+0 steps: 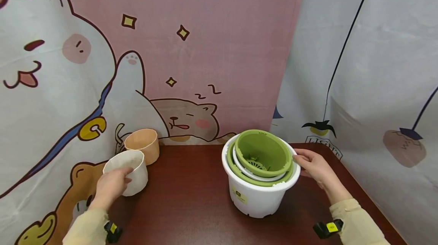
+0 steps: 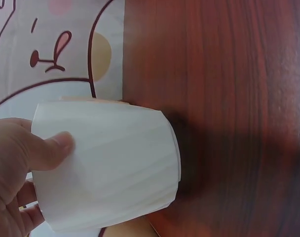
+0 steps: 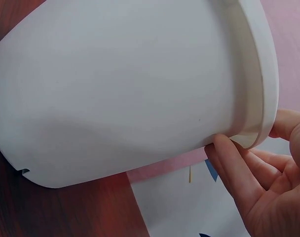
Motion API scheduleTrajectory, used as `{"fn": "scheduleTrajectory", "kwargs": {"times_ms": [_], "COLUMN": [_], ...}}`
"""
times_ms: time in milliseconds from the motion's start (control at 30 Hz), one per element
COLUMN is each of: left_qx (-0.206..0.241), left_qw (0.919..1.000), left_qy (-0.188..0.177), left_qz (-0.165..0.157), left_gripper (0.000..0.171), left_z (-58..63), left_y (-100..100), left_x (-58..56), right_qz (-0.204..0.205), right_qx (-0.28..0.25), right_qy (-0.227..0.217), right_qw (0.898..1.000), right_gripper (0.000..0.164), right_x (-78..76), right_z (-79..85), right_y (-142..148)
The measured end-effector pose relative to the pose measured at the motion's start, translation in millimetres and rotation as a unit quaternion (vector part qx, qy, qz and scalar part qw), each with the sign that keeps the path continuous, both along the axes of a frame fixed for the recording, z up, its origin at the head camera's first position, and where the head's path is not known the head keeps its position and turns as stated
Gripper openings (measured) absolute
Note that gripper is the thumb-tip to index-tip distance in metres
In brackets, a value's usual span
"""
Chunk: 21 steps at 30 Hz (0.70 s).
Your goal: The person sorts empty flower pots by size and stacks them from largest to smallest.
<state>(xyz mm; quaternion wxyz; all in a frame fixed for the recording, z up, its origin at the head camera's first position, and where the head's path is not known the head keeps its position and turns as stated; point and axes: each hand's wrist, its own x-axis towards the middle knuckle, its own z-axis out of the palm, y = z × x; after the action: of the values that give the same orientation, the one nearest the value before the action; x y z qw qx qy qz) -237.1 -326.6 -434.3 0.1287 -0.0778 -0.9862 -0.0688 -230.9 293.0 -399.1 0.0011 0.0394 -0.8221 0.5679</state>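
My left hand (image 1: 116,180) grips a small white pot (image 1: 130,169) at the table's left edge. In the left wrist view the thumb (image 2: 51,148) presses on this small white pot's (image 2: 110,168) side, with the other fingers round its rim. My right hand (image 1: 302,161) holds the right rim of a large white pot (image 1: 254,197). Nested inside that are a green pot (image 1: 261,152), a white ring and another green ring. In the right wrist view my fingers (image 3: 234,165) hook under the rim of the large white pot (image 3: 130,89).
A peach pot (image 1: 142,144) stands just behind the small white one, against the cartoon backdrop. The dark wooden table (image 1: 184,199) spreads between the two hands. A white printed curtain (image 1: 376,104) hangs close on the right.
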Motion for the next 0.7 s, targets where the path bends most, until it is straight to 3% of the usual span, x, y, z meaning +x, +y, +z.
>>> {"fn": "scheduleTrajectory", "kwargs": {"times_ms": [300, 700], "left_qx": [-0.015, -0.024], "left_qw": [0.9961, 0.9776], "left_qy": [0.072, 0.171], "left_qz": [-0.050, -0.120], "left_gripper": [0.027, 0.026], "left_z": [9.0, 22.8], "left_y": [21.6, 55.6], "left_x": [-1.5, -3.5], "right_qz": [-0.003, 0.000], "right_qx": [0.008, 0.002], "right_qy": [-0.009, 0.000], "right_qw": [1.000, 1.000], "right_gripper": [0.059, 0.058], "right_x": [-1.0, -0.1], "right_z": [-0.3, -0.5], "right_y": [-0.2, -0.3]}}
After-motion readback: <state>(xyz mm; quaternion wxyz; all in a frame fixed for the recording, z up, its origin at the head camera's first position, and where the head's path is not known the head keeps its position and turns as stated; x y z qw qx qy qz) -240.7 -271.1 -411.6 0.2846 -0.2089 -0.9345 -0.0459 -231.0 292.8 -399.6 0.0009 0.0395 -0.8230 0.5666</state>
